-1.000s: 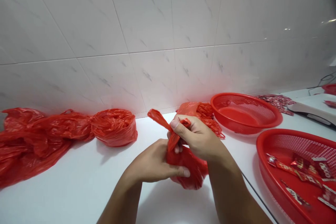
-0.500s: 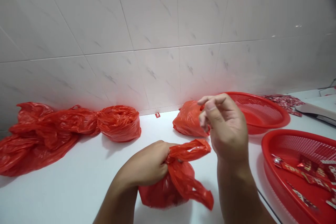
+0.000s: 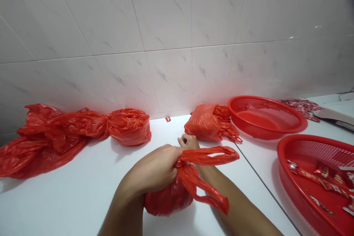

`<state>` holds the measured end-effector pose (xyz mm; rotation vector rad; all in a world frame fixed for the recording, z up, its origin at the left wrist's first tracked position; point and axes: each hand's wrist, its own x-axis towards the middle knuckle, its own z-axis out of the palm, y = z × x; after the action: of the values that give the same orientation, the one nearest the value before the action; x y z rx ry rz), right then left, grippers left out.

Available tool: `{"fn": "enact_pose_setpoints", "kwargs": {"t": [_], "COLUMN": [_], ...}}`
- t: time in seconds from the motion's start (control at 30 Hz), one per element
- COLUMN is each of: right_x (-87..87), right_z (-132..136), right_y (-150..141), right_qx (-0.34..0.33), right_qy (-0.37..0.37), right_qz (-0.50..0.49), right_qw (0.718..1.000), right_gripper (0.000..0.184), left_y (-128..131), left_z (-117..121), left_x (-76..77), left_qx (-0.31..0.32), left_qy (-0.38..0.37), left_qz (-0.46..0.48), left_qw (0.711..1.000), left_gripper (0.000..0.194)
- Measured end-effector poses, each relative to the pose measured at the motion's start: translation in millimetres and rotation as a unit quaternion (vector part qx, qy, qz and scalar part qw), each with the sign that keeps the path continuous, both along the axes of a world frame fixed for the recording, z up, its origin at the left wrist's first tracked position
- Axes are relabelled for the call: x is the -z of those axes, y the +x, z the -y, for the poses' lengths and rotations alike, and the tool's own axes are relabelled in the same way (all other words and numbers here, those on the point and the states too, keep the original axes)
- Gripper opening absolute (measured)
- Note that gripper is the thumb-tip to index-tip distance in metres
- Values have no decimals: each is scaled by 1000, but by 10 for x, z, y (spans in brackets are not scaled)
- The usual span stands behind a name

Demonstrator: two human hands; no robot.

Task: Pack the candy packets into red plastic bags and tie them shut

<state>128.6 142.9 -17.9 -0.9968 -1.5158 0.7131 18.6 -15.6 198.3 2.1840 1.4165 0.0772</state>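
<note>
A filled red plastic bag [image 3: 168, 199] sits in front of me, its neck twisted tight. My left hand [image 3: 159, 167] is closed around that neck. Two long handle loops [image 3: 212, 155] stick out to the right from the grip. Just behind the bag's neck is my right hand [image 3: 189, 143], its forearm passing behind the loops. Its fingers are curled, and the bag and loops partly cover it, so what it holds, if anything, is hidden.
Several red bags [image 3: 55, 136] line the wall at left, with an opened-up one [image 3: 128, 127] beside them. A pack of red bags [image 3: 206, 123] lies at back centre. Two red baskets stand at right: one at the back [image 3: 258, 120], one nearer [image 3: 287, 169] holding wrapped snacks [image 3: 318, 180].
My right hand has swung down and left from its raised place to behind the bag's neck. The handle loops have stretched out farther right. My left hand keeps its grip.
</note>
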Motion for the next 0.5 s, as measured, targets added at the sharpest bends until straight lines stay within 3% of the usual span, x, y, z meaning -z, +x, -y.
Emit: {"fn": "enact_pose_setpoints", "kwargs": {"t": [0.07,0.17,0.3,0.4,0.5], "right_x": [160,256,303,327,321], "right_z": [-46,-144,-224,-223,-199], "right_y": [-34,-22,13,59,112], "right_qx": [-18,-14,-5,-3,-3], "right_qy": [-15,-32,-46,-56,-68], "right_qz": [24,40,35,23,14], "right_qw": [999,999,998,998,998], "right_gripper": [46,44,42,42,42], "left_y": [-16,-14,35,-59,-365], "left_z": [22,56,116,226,439], "left_x": [-9,-19,25,178,413], "left_qx": [-1,1,-19,-48,-81], "left_qy": [30,63,43,54,39], "left_qz": [30,70,21,6,38], "left_qw": [999,996,999,997,995], "left_gripper": [13,21,17,16,15]}}
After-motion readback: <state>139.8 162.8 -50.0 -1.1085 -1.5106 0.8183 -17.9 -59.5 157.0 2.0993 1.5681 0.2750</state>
